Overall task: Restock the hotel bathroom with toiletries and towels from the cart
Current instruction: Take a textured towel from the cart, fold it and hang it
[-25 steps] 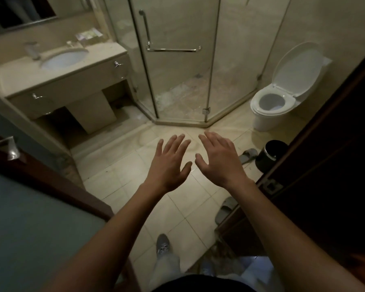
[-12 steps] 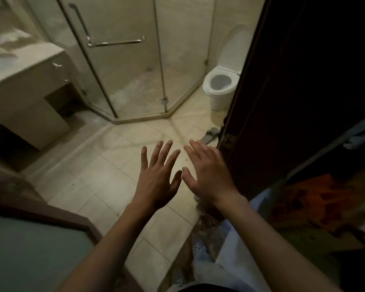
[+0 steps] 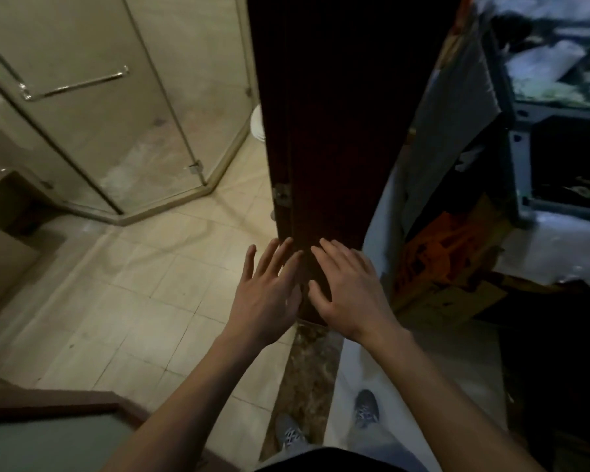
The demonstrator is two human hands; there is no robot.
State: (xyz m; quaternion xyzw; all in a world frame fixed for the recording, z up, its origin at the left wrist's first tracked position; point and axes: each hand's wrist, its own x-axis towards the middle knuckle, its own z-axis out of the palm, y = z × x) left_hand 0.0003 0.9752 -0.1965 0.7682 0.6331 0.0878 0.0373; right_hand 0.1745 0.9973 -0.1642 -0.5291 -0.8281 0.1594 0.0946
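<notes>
STEP: fetching from cart | our left hand (image 3: 269, 294) and right hand (image 3: 349, 289): 2 spread, empty, free for cart (image 3: 525, 137) upper right | door (image 3: 334, 131) centre

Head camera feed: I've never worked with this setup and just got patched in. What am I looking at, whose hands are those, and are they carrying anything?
There is no machine here. A person wears one wide-angle camera on the head, looking forward and down, so the arms reaching up from the bottom are their own. The left hand and right hand are both spread open, side by side and empty. Their shoes stand at the bathroom doorway. Left of the dark wooden door are the tiled floor, a glass shower enclosure with a metal bar, and a sliver of the toilet behind the door's edge. To the right is the housekeeping cart, holding pale, blurry items I cannot identify. Nothing has been picked up yet.
</notes>
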